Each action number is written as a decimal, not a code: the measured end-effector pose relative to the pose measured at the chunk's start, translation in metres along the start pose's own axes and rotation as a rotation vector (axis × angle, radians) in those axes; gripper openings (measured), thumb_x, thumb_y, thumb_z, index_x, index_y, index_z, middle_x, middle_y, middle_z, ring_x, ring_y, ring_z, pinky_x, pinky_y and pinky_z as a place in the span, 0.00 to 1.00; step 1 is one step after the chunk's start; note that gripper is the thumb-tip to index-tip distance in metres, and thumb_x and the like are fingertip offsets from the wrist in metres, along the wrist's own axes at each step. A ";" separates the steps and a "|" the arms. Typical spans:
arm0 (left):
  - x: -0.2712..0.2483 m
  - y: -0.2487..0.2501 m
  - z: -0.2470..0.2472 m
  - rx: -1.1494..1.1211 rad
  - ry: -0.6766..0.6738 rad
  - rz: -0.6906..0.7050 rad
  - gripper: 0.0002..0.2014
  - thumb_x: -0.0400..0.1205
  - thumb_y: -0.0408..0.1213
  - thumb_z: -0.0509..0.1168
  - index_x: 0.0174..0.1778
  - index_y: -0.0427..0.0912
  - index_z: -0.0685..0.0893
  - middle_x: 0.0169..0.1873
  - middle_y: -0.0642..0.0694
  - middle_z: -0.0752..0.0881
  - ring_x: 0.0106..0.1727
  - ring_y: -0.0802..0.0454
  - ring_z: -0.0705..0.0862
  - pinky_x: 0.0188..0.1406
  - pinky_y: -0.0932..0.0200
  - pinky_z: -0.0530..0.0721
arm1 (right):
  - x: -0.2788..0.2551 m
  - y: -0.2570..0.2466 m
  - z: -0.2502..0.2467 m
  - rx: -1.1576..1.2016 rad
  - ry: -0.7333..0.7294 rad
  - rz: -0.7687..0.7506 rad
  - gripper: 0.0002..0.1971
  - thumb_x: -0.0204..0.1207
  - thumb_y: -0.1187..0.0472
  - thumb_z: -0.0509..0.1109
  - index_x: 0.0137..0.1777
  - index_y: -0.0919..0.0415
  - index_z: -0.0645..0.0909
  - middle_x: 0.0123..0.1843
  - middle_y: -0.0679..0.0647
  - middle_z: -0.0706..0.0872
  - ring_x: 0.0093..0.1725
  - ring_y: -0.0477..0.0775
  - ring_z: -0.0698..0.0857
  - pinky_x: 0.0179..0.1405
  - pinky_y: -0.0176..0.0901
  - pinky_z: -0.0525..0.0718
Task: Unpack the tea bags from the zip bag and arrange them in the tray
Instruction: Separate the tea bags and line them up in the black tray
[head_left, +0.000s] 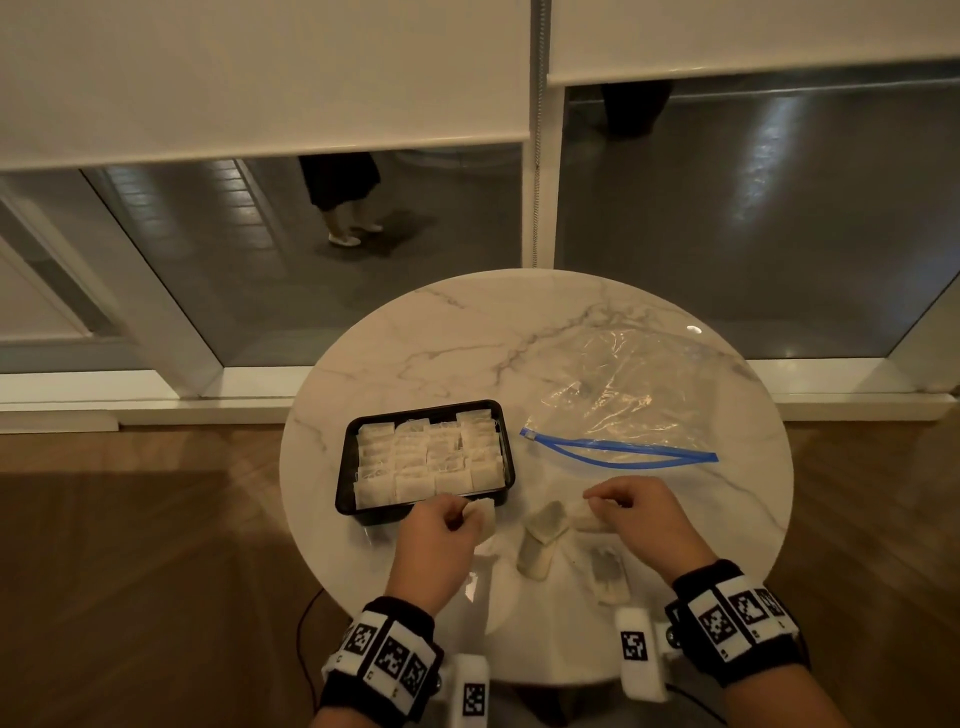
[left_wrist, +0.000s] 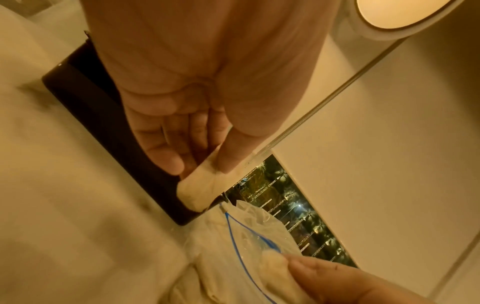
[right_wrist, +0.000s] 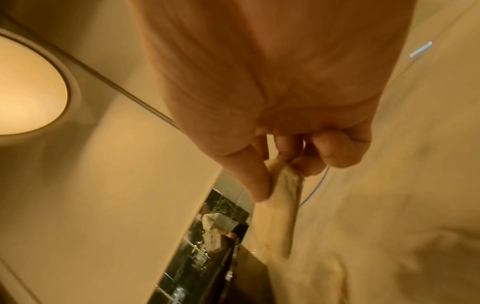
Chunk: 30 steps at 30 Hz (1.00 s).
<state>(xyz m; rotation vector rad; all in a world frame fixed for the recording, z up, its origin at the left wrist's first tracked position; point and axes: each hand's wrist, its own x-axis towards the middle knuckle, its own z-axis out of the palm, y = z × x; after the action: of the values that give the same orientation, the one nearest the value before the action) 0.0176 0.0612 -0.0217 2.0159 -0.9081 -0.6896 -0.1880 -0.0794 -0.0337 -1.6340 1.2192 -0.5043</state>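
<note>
Wrist bands with black-and-white square markers (head_left: 382, 657) are sitting nearest the lens, and just past them your two hands are both working over the near edge of the marble table (head_left: 415, 332). Your left hand (head_left: 436, 540) is pinching one tea bag (head_left: 483, 514) between thumb and fingers, right beside the near right corner of the black tray (head_left: 345, 467). Your right hand (head_left: 649, 519) is nipping another tea bag (head_left: 584, 517) by its top edge, further right. Between your hands, two loose tea bags (head_left: 540, 545) are lying on the marble, and another (head_left: 608, 574) is sitting near your right wrist.

That tray is looking nearly full, rows packed tight, so I'm judging you're running out of room. Pushing one in at the near corner could be ruffling the neat rows or dragging out the thin strings that are showing there. Your pinches are light and on the paper edge, so a bag could be slipping or tearing if you're tugging. The zip bag (head_left: 623, 395) is lying flat and looking empty at the far right, its blue seal gaping, well apart from your hands. A sweep of the wrist could be knocking the loose bags off the near rim.

As for writing, I'm reading none: no brand on the bags, tray or zip bag, only the coded squares on your bands.
</note>
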 end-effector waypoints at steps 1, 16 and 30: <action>0.000 0.002 0.000 -0.050 0.024 0.012 0.03 0.84 0.38 0.70 0.51 0.47 0.89 0.41 0.50 0.91 0.45 0.55 0.89 0.49 0.57 0.89 | -0.001 -0.006 0.000 0.066 0.024 -0.016 0.08 0.79 0.66 0.74 0.48 0.52 0.91 0.48 0.48 0.91 0.51 0.47 0.88 0.51 0.38 0.83; -0.012 0.025 0.013 -0.388 -0.083 0.026 0.10 0.88 0.42 0.65 0.47 0.47 0.92 0.41 0.47 0.93 0.40 0.58 0.89 0.40 0.63 0.85 | -0.022 -0.039 0.044 0.430 -0.135 -0.024 0.15 0.76 0.68 0.76 0.59 0.52 0.85 0.50 0.58 0.91 0.49 0.58 0.92 0.45 0.48 0.90; -0.011 0.020 0.004 -0.182 -0.113 0.183 0.03 0.84 0.43 0.71 0.47 0.53 0.91 0.38 0.56 0.92 0.41 0.59 0.90 0.46 0.60 0.90 | -0.026 -0.053 0.052 0.095 -0.114 -0.221 0.04 0.82 0.56 0.72 0.48 0.47 0.88 0.45 0.47 0.90 0.47 0.47 0.86 0.47 0.36 0.82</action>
<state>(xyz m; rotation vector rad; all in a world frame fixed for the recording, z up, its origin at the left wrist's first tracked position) 0.0006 0.0600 -0.0057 1.7241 -1.0430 -0.7604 -0.1326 -0.0327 -0.0031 -1.7004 0.9234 -0.5891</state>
